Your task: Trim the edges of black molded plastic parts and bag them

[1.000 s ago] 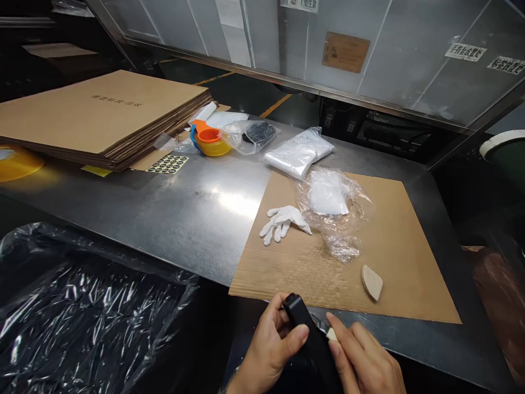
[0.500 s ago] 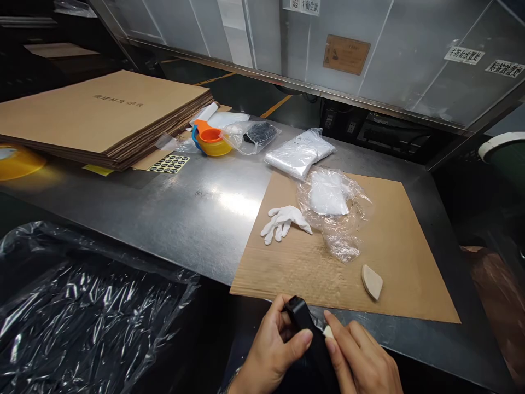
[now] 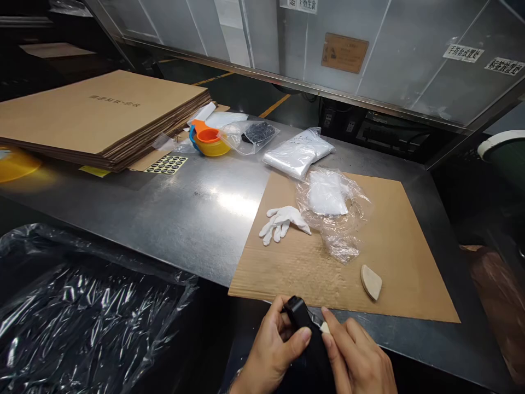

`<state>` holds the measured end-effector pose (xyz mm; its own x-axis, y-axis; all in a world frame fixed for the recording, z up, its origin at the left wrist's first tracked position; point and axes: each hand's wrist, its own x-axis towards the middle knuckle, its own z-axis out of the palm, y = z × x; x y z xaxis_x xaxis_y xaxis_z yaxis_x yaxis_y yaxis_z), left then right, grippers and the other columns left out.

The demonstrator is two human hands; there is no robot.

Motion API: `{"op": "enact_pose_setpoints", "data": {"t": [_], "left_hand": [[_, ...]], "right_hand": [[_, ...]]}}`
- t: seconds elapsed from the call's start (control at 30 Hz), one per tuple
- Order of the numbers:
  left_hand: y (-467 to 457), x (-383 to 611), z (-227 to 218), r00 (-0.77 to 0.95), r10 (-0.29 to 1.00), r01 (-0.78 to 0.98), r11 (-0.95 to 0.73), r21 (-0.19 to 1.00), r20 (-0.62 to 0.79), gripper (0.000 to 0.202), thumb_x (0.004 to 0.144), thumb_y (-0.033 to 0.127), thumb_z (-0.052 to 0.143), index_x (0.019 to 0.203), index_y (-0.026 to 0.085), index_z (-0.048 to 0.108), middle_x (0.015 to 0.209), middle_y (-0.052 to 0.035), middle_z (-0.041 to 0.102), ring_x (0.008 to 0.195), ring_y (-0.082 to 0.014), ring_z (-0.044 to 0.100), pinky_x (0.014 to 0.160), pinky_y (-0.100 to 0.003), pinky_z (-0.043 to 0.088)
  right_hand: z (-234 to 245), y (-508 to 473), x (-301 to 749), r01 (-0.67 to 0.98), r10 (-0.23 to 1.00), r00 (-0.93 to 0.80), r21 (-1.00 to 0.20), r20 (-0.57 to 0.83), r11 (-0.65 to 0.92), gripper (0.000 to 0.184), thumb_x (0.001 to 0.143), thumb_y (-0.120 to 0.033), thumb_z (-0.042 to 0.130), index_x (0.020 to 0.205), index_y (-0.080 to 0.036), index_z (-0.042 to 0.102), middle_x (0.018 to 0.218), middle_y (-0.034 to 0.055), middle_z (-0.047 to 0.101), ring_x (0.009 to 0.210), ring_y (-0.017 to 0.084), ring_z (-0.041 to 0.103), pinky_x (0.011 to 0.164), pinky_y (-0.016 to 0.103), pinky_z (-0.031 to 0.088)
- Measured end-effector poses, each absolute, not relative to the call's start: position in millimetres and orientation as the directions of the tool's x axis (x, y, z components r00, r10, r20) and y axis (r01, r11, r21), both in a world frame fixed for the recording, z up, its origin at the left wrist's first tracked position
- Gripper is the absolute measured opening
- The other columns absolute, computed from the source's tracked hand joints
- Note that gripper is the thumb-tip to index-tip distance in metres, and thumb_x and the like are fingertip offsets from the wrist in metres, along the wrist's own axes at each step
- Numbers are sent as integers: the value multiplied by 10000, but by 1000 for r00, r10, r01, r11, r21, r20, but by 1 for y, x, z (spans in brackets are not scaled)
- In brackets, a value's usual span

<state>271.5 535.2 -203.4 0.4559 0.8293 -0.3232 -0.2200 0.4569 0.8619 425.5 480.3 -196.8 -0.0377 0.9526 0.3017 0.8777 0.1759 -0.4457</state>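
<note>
In my left hand (image 3: 273, 350) is a long black object (image 3: 305, 328) with a rounded end, its kind not clear from here; thumb and fingers wrap around it near the table's front edge. My right hand (image 3: 356, 350) pinches a small off-white piece (image 3: 325, 327) against the black object's side. That piece is mostly covered by my fingertips, so its kind cannot be told. Ahead on the cardboard sheet (image 3: 410, 262) lies a beige wedge-shaped block (image 3: 371, 282), apart from both hands. A white glove (image 3: 284, 223) rests further back on the same sheet.
Clear plastic bags (image 3: 328, 194) lie on the cardboard, with a packed white bundle (image 3: 298, 153) behind. Orange and yellow tape rolls (image 3: 211, 143) and a sticker sheet (image 3: 167, 164) are left of them. Stacked cardboard (image 3: 110, 109) covers the left; black plastic (image 3: 90, 317) lines the lower left.
The right hand and the small off-white piece have shifted slightly left along the black object. The left hand keeps its hold. The whole view has moved a little.
</note>
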Motion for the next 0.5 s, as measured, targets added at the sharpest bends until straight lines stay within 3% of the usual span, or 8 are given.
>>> {"op": "enact_pose_setpoints", "data": {"t": [0.17,0.5], "left_hand": [[535,273,-205,451,834,-239,456,857,-318,380,762,388,663,994,160,467,945,-91,649,872,-200,588,786,-325,436],[532,276,-208,417,848,-293,467,834,-329,369,719,406,698,927,175,499,827,-45,645,776,-176,584,721,-291,438]], "right_hand": [[-202,481,425,888,958,-29,-432,284,156,365,954,-301,358,1198,-148,583,652,29,532,579,135,563,505,216,453],[-196,484,433,875,958,-91,-438,270,206,351,952,-297,369,1191,-164,588,670,32,564,609,135,602,514,197,472]]}}
